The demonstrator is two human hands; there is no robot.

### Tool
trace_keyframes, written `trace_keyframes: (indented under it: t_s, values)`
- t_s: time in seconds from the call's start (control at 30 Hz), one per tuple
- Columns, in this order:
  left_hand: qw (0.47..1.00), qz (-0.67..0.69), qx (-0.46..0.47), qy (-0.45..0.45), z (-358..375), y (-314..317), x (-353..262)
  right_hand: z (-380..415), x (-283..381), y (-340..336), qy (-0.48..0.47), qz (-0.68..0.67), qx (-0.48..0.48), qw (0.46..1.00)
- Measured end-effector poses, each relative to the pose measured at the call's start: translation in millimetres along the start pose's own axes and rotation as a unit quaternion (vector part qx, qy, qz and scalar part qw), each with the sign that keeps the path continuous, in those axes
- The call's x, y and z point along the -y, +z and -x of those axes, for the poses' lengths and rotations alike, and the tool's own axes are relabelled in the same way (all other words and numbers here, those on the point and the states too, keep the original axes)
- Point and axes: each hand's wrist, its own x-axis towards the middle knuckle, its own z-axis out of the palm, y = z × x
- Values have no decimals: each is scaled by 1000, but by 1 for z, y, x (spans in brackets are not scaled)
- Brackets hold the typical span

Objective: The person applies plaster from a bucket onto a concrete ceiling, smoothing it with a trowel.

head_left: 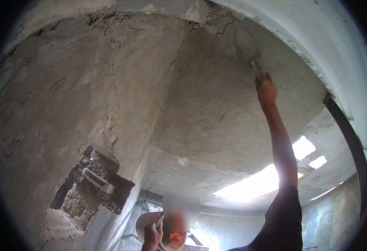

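Note:
My right hand [266,90] reaches high up, shut on the handle of a trowel [247,46]. The trowel's blade lies flat against the grey, rough plaster [217,100] of the curved surface overhead, close to its upper edge. My bare forearm and dark sleeve [281,217] rise from the lower right. My left hand is not in view. At the lower left, a square dark float [106,188] with a pale handle and wet mortar on it sits against the wall; no hand shows on it.
Another person stands below at the bottom centre, a hand [153,235] raised holding a thin tool beside a pale round object. The wall at left has a broken patch [72,201]. A dark pipe [350,142] runs down the right. Bright openings [258,182] glare behind.

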Motion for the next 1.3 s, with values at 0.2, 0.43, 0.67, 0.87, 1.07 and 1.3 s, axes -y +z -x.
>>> trace_keyframes:
  t_s: [0.2, 0.43, 0.67, 0.87, 1.07, 1.3]
  values:
    - [1000, -17, -11, 2, 9, -13, -8, 204, -14, -18, 50, -78, 108, 990]
    - [998, 4, -29, 54, 2, -25, -37, 473, 27, -116, 455, -241, 443, 734]
    - [995, -78, 42, 34, 5, -32, -55, 587, 61, -210, 532, -486, 518, 461]
    - [988, -108, 17, 108, -3, -37, -75, 578, 73, -203, 276, -412, 607, 621]
    - [978, -97, 51, 178, -6, -41, -113, 580, 61, -171, 245, -437, 616, 608]
    - [955, -108, 43, 274, 5, -39, -161, 566, 69, -157, 125, -324, 576, 740]
